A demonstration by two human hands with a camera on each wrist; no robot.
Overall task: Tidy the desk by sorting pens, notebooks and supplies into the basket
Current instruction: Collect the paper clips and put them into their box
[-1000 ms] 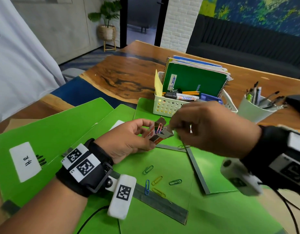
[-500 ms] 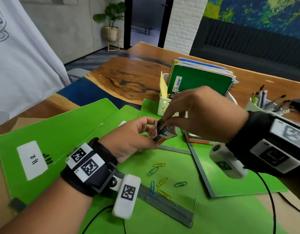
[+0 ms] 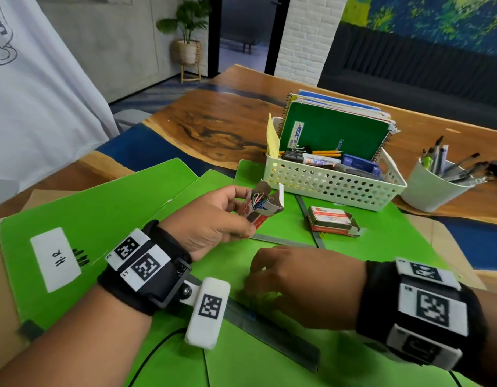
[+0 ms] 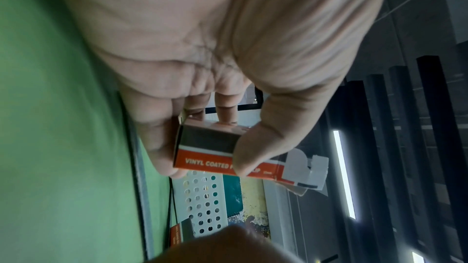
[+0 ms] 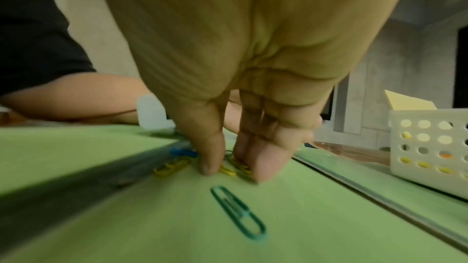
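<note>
My left hand (image 3: 241, 216) holds a small orange and white paper clip box (image 3: 262, 208) tilted above the green folders, its flap open and coloured clips showing inside. In the left wrist view, thumb and fingers grip that box (image 4: 210, 153). My right hand (image 3: 252, 286) is down on the folder, nearer to me. There thumb and fingertips (image 5: 263, 171) pinch yellow paper clips (image 5: 228, 170) lying on the surface. Another yellow clip (image 5: 172, 166), a blue clip (image 5: 182, 152) and a green clip (image 5: 238, 211) lie loose around them. The white perforated basket (image 3: 333, 185) stands behind.
The basket holds spiral notebooks (image 3: 336, 132), markers and pencils. A second small box (image 3: 331, 220) lies in front of it. A white cup of pens (image 3: 434, 188) stands to the right. Green folders (image 3: 102, 219) cover the near desk. A person in a white shirt (image 3: 32, 93) stands at left.
My right hand left the box and dropped down toward me onto the loose clips on the folder. My left hand still holds the open box, which now shows unobstructed.
</note>
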